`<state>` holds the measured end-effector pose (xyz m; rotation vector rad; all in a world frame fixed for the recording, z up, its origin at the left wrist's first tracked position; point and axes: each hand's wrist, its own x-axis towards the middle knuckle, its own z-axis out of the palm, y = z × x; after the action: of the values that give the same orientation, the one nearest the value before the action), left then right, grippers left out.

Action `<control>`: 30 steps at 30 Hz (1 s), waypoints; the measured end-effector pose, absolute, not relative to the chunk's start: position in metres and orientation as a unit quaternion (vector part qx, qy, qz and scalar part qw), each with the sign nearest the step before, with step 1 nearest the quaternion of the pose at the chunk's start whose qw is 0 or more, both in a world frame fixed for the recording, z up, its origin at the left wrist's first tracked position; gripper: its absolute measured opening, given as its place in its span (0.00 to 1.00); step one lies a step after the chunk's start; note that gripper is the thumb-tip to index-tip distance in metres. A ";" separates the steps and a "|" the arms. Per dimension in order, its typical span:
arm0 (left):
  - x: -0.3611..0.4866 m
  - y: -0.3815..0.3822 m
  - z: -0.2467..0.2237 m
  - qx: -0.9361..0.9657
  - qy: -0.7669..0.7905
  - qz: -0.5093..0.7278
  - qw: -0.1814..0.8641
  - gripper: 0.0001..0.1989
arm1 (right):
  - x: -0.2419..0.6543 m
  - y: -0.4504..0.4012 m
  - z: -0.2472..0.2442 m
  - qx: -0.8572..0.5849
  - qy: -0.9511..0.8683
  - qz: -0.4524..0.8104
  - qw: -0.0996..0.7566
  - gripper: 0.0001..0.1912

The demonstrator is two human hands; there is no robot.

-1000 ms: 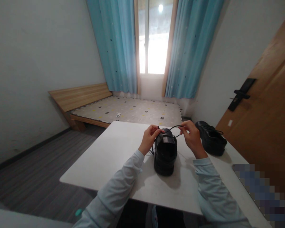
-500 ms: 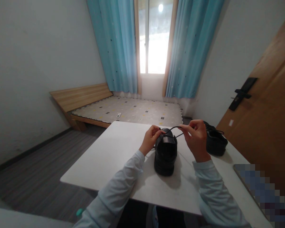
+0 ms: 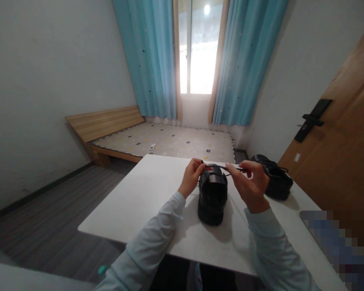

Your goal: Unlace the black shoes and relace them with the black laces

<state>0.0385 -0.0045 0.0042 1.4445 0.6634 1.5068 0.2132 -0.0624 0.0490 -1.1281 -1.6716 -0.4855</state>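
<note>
Our right hand [image 3: 252, 185] has moved outward, flattening the lace's [image 3: 221, 167] arc. Palm turned inward, it pinches that lace between thumb and fingers; our left hand [image 3: 191, 178], wrist bent inward, pinches lace too. We count two black shoes: the nearer shoe [image 3: 212, 202] between our hands, toe toward the table's [image 3: 124, 198] far edge, the second shoe [image 3: 279, 184] by its right edge.

The right hand [image 3: 251, 186] sits lower and farther right than a second ago, its thumb and forefinger now spread apart. The black lace [image 3: 220, 166], earlier arched up toward those fingertips, now runs flatter and straighter over the near shoe [image 3: 211, 208].
</note>
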 end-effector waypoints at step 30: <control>0.008 0.015 0.108 0.855 0.410 0.313 0.044 0.05 | 0.196 -0.019 0.008 -0.628 -0.695 0.082 0.340 0.32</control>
<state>0.0076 0.0152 0.1083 2.6145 1.2544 0.9583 0.1957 -0.0192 0.0085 -1.6342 -1.8099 0.2129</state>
